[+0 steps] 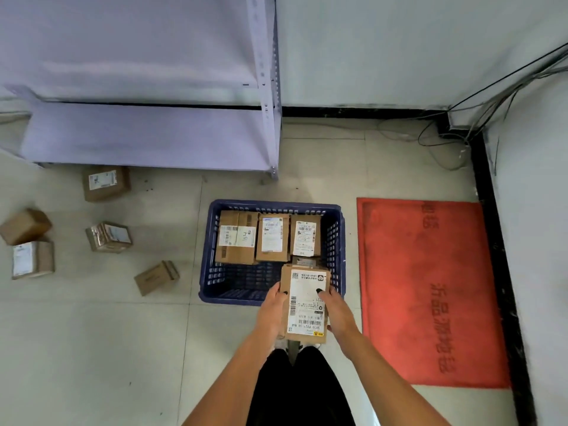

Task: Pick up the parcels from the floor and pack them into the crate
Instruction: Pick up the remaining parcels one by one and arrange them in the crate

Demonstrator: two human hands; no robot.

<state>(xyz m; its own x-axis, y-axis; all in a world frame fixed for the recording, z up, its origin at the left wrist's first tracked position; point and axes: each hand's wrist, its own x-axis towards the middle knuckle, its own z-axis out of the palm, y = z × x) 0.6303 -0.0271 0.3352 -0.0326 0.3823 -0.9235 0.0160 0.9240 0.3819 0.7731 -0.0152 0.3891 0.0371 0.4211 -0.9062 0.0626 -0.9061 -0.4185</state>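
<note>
A brown cardboard parcel (305, 305) with a white shipping label hangs over the near right edge of the dark blue plastic crate (212, 241). My left hand (273, 309) grips its left side and my right hand (336, 312) its right side. Three labelled parcels (272, 238) stand side by side along the crate's far wall, and a fourth is partly hidden behind the held one. Several more brown parcels lie on the tiled floor to the left, the nearest parcel (156, 277) just left of the crate.
A grey metal shelf unit (147, 130) stands behind the crate at the back left. A red doormat (430, 290) lies right of the crate. Loose cables (455, 130) trail in the far right corner by the wall. My legs and shoes are below the parcel.
</note>
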